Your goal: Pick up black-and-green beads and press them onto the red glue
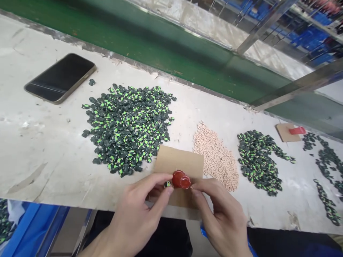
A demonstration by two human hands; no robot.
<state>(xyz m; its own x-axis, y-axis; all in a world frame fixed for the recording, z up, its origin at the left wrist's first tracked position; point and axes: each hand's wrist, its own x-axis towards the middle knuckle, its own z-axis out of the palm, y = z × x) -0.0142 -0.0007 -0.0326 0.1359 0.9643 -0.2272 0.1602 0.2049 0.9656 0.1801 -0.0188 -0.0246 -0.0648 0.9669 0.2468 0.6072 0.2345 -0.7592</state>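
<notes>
My left hand (139, 210) pinches a small black-and-green part (167, 184) between thumb and forefinger. My right hand (217, 214) is closed on a small red round piece (181, 179), held against that part over a brown cardboard sheet (178, 162) at the table's near edge. A big heap of black-and-green parts (128, 125) lies just beyond the card to the left. To the right of the card is a heap of small beige pellets (215, 157).
A dark phone (60, 77) lies face up at far left. A second black-and-green heap (259, 160) and scattered parts (327, 171) lie right, with another card and red piece (297, 130). A green conveyor belt (160, 46) runs behind the white table (40, 142). Blue bin (29, 225) below left.
</notes>
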